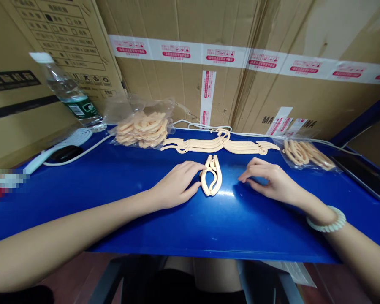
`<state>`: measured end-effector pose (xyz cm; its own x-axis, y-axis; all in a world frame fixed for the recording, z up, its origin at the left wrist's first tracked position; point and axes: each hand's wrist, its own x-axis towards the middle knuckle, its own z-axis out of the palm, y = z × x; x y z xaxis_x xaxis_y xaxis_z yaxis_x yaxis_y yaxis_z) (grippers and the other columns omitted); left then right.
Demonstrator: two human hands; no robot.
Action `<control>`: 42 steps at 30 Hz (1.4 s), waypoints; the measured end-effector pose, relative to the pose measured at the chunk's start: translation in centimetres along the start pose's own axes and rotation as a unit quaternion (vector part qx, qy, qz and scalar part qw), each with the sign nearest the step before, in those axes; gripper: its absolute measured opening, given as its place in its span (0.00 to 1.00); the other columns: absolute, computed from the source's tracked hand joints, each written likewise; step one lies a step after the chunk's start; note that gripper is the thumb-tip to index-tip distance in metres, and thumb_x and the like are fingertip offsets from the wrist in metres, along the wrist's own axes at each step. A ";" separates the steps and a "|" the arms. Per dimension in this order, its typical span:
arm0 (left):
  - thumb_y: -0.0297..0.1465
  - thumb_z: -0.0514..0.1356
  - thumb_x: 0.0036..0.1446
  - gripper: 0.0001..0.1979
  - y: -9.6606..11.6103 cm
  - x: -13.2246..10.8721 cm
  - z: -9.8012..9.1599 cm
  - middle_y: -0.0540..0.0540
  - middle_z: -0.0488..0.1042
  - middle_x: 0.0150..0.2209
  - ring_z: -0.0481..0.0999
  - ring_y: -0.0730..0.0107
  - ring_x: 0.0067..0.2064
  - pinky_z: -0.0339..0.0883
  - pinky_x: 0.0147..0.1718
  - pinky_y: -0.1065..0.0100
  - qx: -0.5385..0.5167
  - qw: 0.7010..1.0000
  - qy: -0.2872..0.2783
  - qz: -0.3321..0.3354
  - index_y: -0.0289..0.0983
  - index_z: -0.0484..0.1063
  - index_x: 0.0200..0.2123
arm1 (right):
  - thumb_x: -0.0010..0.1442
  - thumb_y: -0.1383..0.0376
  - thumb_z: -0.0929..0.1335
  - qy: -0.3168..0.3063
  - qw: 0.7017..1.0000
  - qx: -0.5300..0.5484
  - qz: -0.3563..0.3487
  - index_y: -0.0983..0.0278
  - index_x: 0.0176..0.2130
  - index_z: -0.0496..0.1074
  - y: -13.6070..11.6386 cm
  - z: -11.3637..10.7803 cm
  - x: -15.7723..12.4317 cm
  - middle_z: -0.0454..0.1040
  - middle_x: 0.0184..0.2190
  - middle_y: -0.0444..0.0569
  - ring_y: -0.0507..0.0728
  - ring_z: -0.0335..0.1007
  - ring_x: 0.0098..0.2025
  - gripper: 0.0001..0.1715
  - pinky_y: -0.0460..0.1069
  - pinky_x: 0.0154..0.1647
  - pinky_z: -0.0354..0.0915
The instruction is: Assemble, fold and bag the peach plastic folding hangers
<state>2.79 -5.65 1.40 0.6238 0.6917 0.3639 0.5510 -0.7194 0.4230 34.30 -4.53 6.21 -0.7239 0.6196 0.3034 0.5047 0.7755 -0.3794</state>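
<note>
A folded cream plastic hanger (pixel 220 177) lies on the blue table in front of me, its two arms closed together around a curved hook. My left hand (pixel 179 183) rests at its left side, index fingertip touching its upper edge. The thumb lies lower beside the hanger, apart from the index finger. To the right, my right hand (pixel 269 179) hovers by the table, thumb and fingertips brought together with nothing seen between them. Behind the folded one, several unfolded cream hangers (pixel 205 146) lie stacked, arms spread wide and hooks toward the back.
A clear bag of cream hangers (pixel 142 128) sits back left, and a smaller bag (pixel 307 154) back right. A water bottle (pixel 72 97) leans near cardboard boxes (pixel 183 25). A white cable (pixel 82 159), a black oval object (pixel 66 153) and a dark phone-like device (pixel 364 175) flank the table (pixel 177 230).
</note>
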 end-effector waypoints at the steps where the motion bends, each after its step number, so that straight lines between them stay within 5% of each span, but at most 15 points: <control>1: 0.29 0.54 0.64 0.19 0.0 0.0 0.0 0.37 0.72 0.59 0.70 0.51 0.60 0.66 0.59 0.48 0.002 1.000 -0.001 0.000 0.37 0.64 0.58 | 0.64 0.68 0.67 0.005 1.000 0.000 -0.001 0.60 0.40 0.79 0.1 0.0 0.0 0.79 0.35 0.50 0.58 0.73 0.40 0.10 0.52 0.40 0.72; 17: 0.28 0.54 0.65 0.20 0.1 0.0 -0.2 0.38 0.71 0.59 0.69 0.52 0.61 0.65 0.59 0.49 0.014 1.000 -0.014 0.012 0.38 0.64 0.59 | 0.58 0.73 0.65 0.033 0.999 -0.025 0.033 0.62 0.36 0.79 1.4 -0.3 -0.4 0.79 0.30 0.49 0.57 0.74 0.33 0.13 0.51 0.35 0.69; 42: 0.29 0.53 0.66 0.18 0.2 0.0 -0.1 0.37 0.72 0.59 0.70 0.51 0.60 0.66 0.59 0.47 0.029 0.999 -0.013 0.013 0.38 0.65 0.58 | 0.59 0.69 0.68 0.039 0.996 -0.057 0.053 0.59 0.37 0.80 2.2 -0.6 -0.4 0.81 0.33 0.50 0.62 0.71 0.40 0.10 0.57 0.43 0.70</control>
<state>2.83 -5.78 1.53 0.6521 0.6710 0.3529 0.5650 -0.7405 0.3640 35.96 -2.97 5.77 -0.6281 0.7022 0.3353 0.6290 0.7119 -0.3124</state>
